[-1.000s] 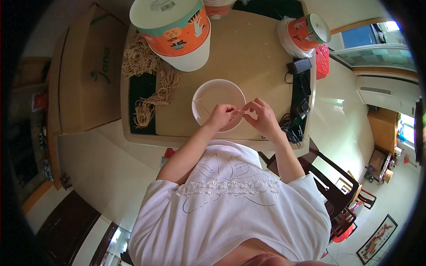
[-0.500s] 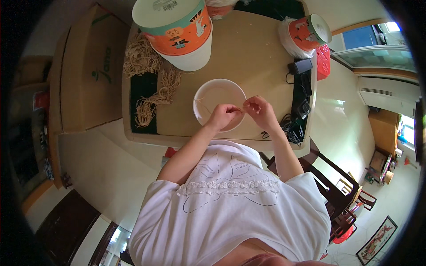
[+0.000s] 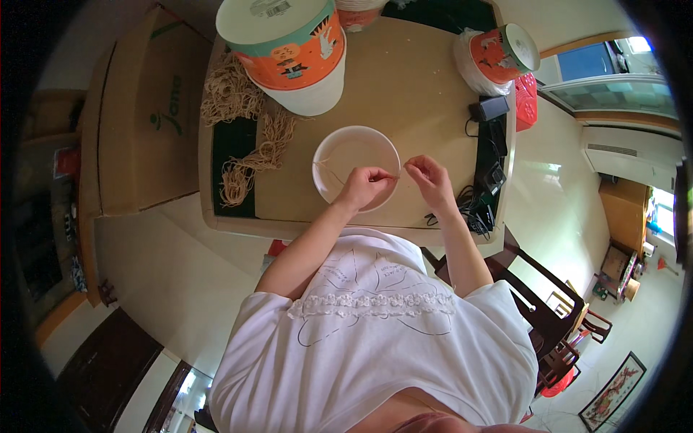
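Note:
A white paper bucket (image 3: 348, 130) sits near the table's front edge with its mouth facing up. Across its inside a thin tan paper string (image 3: 330, 172) runs from the left wall toward the right. Over the bucket's right side, my left hand (image 3: 367, 186) is closed in a pinch on the string at the rim. Just outside that rim, my right hand (image 3: 432, 182) is also pinched, its fingertips on what looks like the string's short end. A narrow gap separates the two hands. The exact knot or hole between the fingertips is too small to make out.
Stacked orange-and-green buckets (image 3: 292, 61) stand upside down at the back left, beside tan string bundles (image 3: 234, 101). A smaller patterned bucket (image 3: 498, 54) lies at the far right, above a black adapter (image 3: 489, 108) and cables (image 3: 469, 209). A cardboard box (image 3: 148, 115) stands left.
My right hand has drawn slightly right, widening the gap from my left hand, and its fingers have closed together. The bucket has shifted very slightly up and left.

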Demonstrator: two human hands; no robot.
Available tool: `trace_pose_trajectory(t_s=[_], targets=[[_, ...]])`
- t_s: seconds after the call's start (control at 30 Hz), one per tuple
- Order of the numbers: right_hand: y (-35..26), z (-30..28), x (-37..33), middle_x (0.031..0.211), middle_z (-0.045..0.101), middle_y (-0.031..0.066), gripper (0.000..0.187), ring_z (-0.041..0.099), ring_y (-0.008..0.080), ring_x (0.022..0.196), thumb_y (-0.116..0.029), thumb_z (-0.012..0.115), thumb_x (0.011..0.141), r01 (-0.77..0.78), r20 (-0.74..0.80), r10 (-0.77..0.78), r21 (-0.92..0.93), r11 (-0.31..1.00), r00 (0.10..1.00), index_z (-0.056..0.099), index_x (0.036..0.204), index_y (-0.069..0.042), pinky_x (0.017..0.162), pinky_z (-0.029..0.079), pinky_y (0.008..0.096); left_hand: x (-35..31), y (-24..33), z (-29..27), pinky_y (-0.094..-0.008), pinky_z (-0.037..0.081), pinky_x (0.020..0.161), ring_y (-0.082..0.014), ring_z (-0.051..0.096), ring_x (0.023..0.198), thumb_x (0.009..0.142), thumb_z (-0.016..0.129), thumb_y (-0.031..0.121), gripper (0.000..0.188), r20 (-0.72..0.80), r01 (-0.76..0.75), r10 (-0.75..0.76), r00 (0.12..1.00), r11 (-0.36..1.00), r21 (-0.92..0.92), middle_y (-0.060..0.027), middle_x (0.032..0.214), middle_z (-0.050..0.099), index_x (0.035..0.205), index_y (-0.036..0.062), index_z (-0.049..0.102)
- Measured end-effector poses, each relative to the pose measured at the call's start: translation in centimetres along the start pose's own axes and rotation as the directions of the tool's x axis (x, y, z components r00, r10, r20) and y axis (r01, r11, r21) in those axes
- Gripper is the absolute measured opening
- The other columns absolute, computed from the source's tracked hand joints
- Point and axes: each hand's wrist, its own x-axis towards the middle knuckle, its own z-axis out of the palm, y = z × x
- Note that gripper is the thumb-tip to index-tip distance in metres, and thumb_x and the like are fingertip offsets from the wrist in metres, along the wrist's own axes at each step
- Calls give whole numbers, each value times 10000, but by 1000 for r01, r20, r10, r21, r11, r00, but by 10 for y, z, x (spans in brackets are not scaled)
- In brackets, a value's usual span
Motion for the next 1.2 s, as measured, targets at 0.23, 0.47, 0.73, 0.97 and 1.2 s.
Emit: trace_pose_trajectory(t_s=[0.23, 0.47, 0.73, 0.97, 1.2], targets=[[-20, -1, -8, 769, 549, 20, 156, 524, 113, 681, -87, 675, 819, 213, 95, -192, -369, 905, 977, 635, 966, -56, 613, 447, 258, -4, 7, 0, -202, 440, 674, -47, 547, 751, 885, 634, 91, 139, -6, 41, -41, 999, 999, -20, 17, 851, 655, 981, 8, 692], [-23, 15, -7, 826, 598, 85, 144, 610, 250, 783, -113, 695, 755, 324, 183, -268, -595, 736, 946, 630, 882, -90, 705, 485, 366, 3, -12, -5, -236, 469, 699, -82, 581, 774, 881, 648, 104, 130, -67, -25, 29, 997, 997, 68, -16, 862, 679, 954, 7, 692], [-21, 17, -6, 820, 603, 78, 113, 610, 258, 812, -121, 681, 762, 349, 184, -303, -624, 699, 935, 625, 854, -84, 732, 474, 386, -1, -1, -5, -249, 475, 710, -87, 587, 768, 874, 662, 117, 124, -94, 6, 5, 996, 994, 113, -30, 825, 683, 912, 3, 694], [-19, 18, -6, 830, 599, 82, 100, 599, 274, 834, -123, 665, 765, 335, 186, -287, -666, 666, 940, 623, 848, -86, 745, 460, 393, 1, -6, -2, -214, 451, 631, -58, 556, 686, 884, 644, 98, 86, -127, -106, 109, 986, 994, 36, -5, 742, 650, 887, 20, 678], [-22, 18, -7, 853, 595, 84, 105, 589, 284, 866, -153, 651, 775, 310, 183, -258, -707, 635, 949, 618, 852, -91, 759, 452, 405, 1, -5, -3, -254, 496, 629, -97, 615, 676, 861, 641, 100, 103, -153, -58, 67, 986, 996, 63, -56, 767, 685, 889, 9, 682]])
